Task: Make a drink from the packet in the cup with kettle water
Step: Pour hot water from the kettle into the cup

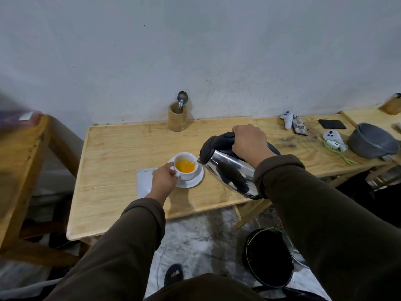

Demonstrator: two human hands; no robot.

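The right hand (249, 144) is closed around the black handle of a steel kettle (230, 170), which is held tilted with its spout lowered toward the left, just over the rim of a white cup (186, 165). A thin stream of water is seen passing from the spout into the cup. The left hand (164, 179) is curled against the cup's left side, the thumb laid near the rim and the fingers gathered at the handle side; the handle itself is hidden by the fingers. The cup is seated on a white saucer (193, 181) and is partly filled with an orange-yellow liquid. The saucer is set near the middle of a pale wooden table (121, 148). A flat white packet (144, 179) is laid on the table just to the left of the saucer, partly covered by the left hand and wrist. A wooden holder (177, 118) is placed at the table's far edge against the wall, and a metal spoon (181, 101) is stood in it, bowl upward. Further right on the table, well apart from the cup, a grey bowl (372, 141) and two white controllers are shown. Both forearms are clothed in dark brown sleeves (314, 203).
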